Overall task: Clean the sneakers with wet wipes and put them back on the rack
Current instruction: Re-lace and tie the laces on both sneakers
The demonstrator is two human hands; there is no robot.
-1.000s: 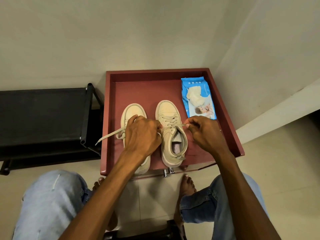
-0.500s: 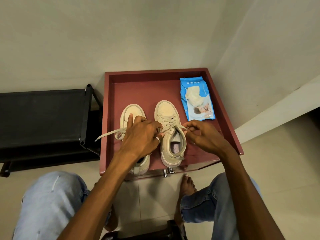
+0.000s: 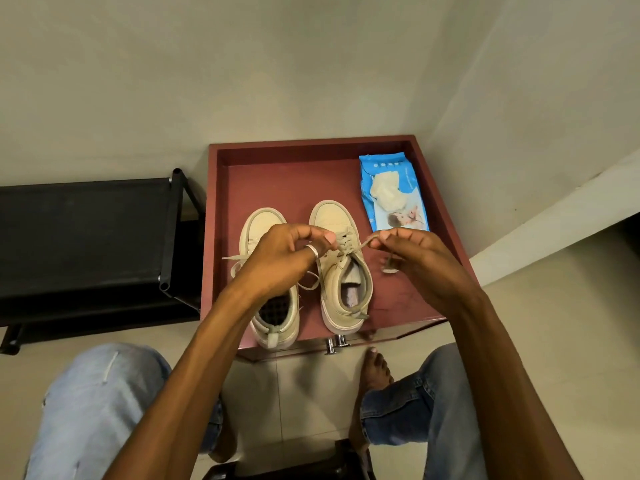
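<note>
Two cream sneakers stand side by side, toes away from me, on a dark red tray table (image 3: 304, 174). The left sneaker (image 3: 273, 320) is half hidden under my left hand (image 3: 284, 261). The right sneaker (image 3: 343, 292) has its lace drawn out across the tongue. My left hand pinches one end of the lace (image 3: 353, 249) above the eyelets. My right hand (image 3: 419, 261) pinches the other end, pulled to the right, its tip dangling below my fingers. A blue wet wipes pack (image 3: 391, 192) lies at the tray's back right with a wipe sticking out.
A black shoe rack (image 3: 86, 230) stands left of the tray, against the wall. Walls close in behind and to the right. My jeans-clad knees and a bare foot (image 3: 374, 372) are on the tiled floor in front.
Both hands have lifted slightly. My right hand has drawn the lace end out to the right, and the left sneaker's heel has come into view under my left hand.
</note>
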